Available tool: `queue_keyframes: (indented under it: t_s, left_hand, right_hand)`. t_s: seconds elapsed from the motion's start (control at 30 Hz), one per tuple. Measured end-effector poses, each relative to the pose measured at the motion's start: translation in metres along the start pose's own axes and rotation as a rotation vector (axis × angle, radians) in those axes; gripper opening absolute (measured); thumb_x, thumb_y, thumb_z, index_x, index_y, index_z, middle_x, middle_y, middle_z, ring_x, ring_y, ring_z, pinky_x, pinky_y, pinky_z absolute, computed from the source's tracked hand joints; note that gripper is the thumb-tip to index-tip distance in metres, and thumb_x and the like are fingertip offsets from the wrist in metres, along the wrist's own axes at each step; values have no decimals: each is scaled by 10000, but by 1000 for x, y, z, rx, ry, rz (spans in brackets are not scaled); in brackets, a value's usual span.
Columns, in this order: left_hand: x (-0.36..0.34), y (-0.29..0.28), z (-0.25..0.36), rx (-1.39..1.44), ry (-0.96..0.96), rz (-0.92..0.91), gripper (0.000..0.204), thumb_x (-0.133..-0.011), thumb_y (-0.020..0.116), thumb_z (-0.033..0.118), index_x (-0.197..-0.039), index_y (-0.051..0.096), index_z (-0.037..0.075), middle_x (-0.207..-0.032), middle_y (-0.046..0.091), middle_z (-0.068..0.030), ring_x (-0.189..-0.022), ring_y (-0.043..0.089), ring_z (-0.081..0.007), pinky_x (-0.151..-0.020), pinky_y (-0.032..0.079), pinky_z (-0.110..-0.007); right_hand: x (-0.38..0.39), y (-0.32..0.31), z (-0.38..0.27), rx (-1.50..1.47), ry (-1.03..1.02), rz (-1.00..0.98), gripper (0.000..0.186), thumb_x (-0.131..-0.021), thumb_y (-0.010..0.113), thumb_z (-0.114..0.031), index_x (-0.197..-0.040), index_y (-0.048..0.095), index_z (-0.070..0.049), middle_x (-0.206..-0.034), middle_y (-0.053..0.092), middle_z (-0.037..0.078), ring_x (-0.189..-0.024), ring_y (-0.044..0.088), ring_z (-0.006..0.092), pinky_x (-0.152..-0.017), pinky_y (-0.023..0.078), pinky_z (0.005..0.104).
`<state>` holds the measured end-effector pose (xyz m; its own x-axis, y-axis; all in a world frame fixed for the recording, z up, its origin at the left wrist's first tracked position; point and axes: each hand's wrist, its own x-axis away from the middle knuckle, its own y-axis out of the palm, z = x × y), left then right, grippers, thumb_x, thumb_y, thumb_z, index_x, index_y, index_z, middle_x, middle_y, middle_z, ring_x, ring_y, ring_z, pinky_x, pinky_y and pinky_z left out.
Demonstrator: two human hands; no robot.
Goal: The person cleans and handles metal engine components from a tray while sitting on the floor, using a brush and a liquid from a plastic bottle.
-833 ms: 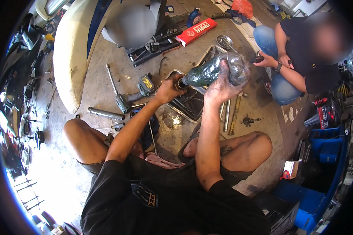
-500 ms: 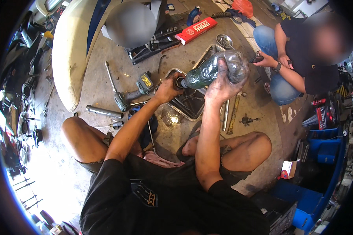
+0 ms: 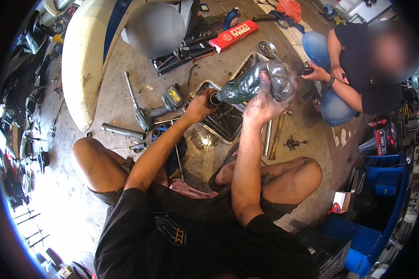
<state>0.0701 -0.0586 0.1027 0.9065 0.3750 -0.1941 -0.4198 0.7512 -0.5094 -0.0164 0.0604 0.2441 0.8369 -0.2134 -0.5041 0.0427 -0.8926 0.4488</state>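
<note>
My right hand [image 3: 261,106] is wrapped around a clear plastic bottle [image 3: 241,88] with dark greenish liquid in it. The bottle lies tilted, its neck pointing left and down. Its mouth meets the round opening of a dark cylindrical part [image 3: 214,99], around which my left hand [image 3: 199,108] is closed. Most of that part is hidden by my fingers. Both hands are blackened. Below them on the floor is a metal tray [image 3: 230,141] with a coil spring [image 3: 217,125] and other dark parts in it.
To the left lie a cordless impact wrench [image 3: 171,98], a long-handled ratchet [image 3: 131,93] and a metal tube [image 3: 123,131]. Beyond the tray are a red box [image 3: 233,36] and a round dish [image 3: 267,48]. At right a person [image 3: 354,90] crouches with a phone, near a blue toolbox [image 3: 347,235].
Both hands stay nearly in place. The dark part's round opening shows a little more beside the bottle's mouth, and the bottle's base has dipped slightly.
</note>
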Motion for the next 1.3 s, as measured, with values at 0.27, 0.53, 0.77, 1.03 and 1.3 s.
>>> queue_keyframes:
  t_s: [0.27,0.53,0.77,1.03,1.3]
  left_hand:
    - [0,9,-8,-127,-3,22,560,-769,712,261,-1237,505,32,-1216,553,-195,-1151,520,-358,-999,405,-389]
    - [-11,29,-64,214,-172,38,827,-786,718,466,-1365,390,-26,-1348,480,-228,-1254,476,-342,-1044,380,-385]
    - [-18,51,-80,218,-163,53,909,-764,730,490,-1390,338,-41,-1328,494,-253,-1233,495,-353,-1026,394,-394]
    - [-25,65,-101,116,-243,35,962,-718,769,487,-1400,299,-4,-1269,532,-256,-1214,498,-370,-1008,397,-409]
    - [-38,75,-87,354,-305,173,713,-764,764,406,-1254,431,9,-1059,613,-174,-998,588,-298,-893,448,-381]
  right_hand:
    - [-5,-8,2,94,13,-96,702,-670,852,-68,-1250,464,17,-1204,532,122,-1104,508,230,-977,414,368]
    - [-9,-12,6,5,9,7,639,-691,823,-48,-1232,486,0,-1164,558,98,-1039,539,203,-937,435,344]
    - [-8,-15,16,24,93,50,726,-643,847,1,-1256,457,-15,-1226,520,114,-1117,499,230,-982,404,376]
    - [-3,-24,43,6,94,19,686,-662,813,33,-1245,456,-21,-1207,514,111,-1090,506,225,-962,428,376]
    - [-14,-23,44,-77,66,28,712,-653,804,63,-1257,437,-17,-1226,498,114,-1108,493,236,-975,420,388]
